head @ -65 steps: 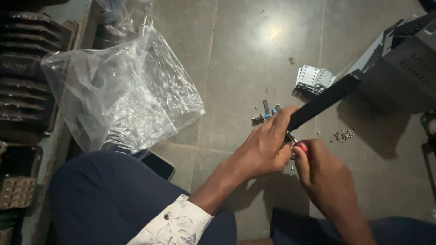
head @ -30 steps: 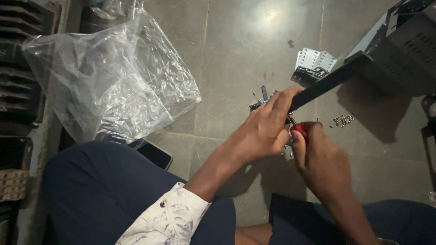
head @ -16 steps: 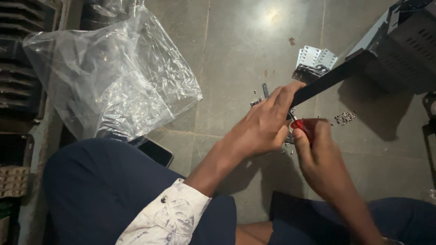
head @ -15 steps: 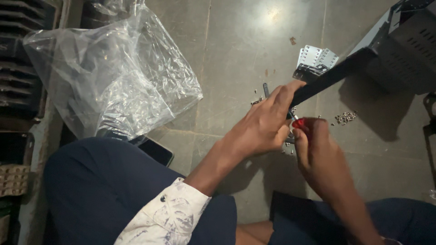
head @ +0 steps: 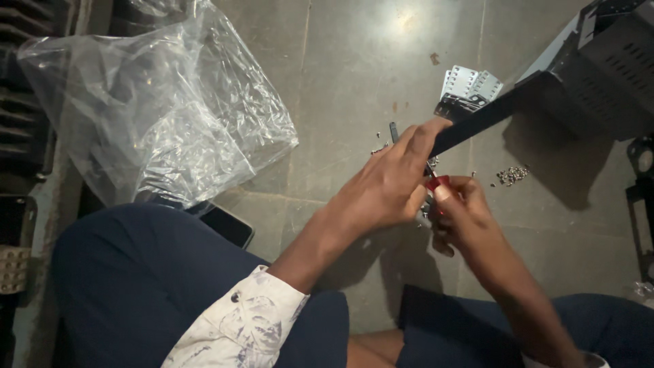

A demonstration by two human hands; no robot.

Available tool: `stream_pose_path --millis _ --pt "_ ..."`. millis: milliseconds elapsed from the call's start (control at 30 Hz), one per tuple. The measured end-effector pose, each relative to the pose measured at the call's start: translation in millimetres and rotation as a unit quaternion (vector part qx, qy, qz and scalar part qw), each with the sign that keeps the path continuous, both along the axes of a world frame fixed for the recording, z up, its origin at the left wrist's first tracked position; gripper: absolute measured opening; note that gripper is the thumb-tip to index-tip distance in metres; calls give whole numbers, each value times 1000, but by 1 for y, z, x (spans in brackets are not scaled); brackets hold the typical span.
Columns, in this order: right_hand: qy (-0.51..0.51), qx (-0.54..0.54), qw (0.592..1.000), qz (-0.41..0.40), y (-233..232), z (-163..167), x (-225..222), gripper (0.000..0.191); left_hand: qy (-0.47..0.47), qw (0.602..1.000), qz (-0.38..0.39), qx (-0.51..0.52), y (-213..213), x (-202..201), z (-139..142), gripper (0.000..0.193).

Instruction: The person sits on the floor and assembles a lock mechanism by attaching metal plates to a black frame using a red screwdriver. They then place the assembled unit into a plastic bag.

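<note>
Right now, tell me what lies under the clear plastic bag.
The clear plastic bag rests on the grey floor; a dark flat device pokes out beneath its lower edge. The rest is covered.

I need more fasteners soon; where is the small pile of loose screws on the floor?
In the head view, the small pile of screws lies on the concrete floor, right of the right hand, below the black strip.
</note>
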State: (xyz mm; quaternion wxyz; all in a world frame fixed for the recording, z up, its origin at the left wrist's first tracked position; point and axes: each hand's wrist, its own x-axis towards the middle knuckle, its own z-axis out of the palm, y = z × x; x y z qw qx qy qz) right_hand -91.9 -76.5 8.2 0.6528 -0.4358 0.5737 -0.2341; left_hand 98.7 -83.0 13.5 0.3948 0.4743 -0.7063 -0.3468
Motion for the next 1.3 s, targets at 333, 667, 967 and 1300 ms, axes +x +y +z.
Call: stream_pose_path --millis 333,667,967,1300 --pt "206 -344 915 44 13 -8 3 29 30 997 1 -76 2 -4 2 78" --pt "175 -318 927 96 8 -1 -10 27 22 1000 9 -6 2 -6 -1 72" --pt "103 -162 981 39 8 -4 -4 35 0 999 1 42 6 -9 -3 73" --pt "25 -81 995 51 4 6 -5 30 18 1000 -2 -16 2 -7 2 74"
